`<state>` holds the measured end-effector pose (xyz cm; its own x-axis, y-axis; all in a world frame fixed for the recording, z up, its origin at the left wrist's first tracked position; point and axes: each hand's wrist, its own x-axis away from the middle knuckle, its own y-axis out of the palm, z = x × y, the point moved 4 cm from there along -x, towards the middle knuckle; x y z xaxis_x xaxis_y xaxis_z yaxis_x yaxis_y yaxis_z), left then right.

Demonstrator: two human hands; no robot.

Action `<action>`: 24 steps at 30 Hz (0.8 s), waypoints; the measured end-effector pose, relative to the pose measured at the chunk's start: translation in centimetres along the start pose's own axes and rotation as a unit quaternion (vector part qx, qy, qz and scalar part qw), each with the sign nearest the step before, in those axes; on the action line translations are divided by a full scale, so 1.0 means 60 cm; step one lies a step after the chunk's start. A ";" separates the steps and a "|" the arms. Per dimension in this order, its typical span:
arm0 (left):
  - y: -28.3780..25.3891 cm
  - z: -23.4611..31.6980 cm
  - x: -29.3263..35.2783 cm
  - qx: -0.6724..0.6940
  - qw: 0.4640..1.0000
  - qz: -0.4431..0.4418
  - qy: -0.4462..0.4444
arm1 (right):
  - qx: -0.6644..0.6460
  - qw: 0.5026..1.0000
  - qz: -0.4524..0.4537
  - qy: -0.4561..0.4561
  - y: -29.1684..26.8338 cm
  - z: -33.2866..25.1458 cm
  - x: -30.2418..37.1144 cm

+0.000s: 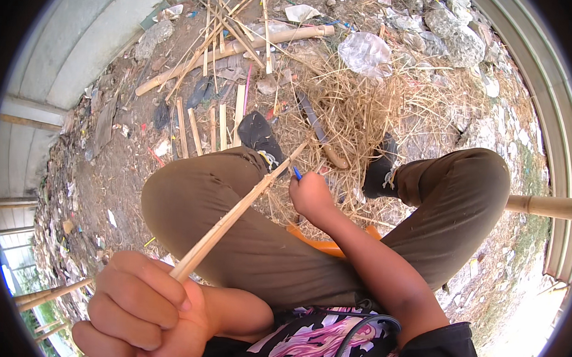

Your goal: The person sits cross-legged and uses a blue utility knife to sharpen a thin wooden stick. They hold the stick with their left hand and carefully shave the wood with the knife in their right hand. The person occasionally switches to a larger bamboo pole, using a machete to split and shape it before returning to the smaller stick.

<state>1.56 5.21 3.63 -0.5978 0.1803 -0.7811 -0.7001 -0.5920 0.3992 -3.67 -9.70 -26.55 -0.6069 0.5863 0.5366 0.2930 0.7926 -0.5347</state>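
Observation:
Close to me at the lower left, my left hand (143,309) is wrapped round the thick end of a split bamboo strip (223,223). The pale strip slants up and away to the right, over my left thigh, with a rough, frayed spot near its far end. My right hand (313,195) is closed beside that far end, around a small blue object (297,173). Only its blue end shows above the fist, so its kind is hidden. On the ground between my feet lies a large knife (320,130) with a dark blade and wooden handle.
Beyond my left foot (260,136) several short bamboo pieces (222,128) lie side by side. Farther back, long strips rest across a bamboo pole (234,55). Dry shavings (404,97) and a clear plastic bag (366,54) litter the ground. Part of an orange seat (324,246) shows beneath me.

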 end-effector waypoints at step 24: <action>-0.009 -0.003 -0.022 -0.102 0.981 0.153 0.062 | 0.065 0.998 -0.016 0.016 0.011 0.004 -0.079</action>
<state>2.80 5.14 4.36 -0.7073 -0.1199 -0.6967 -0.3945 -0.7508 0.5297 -0.75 -11.97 -29.60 -0.5892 0.5677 0.5749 0.1743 0.7841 -0.5957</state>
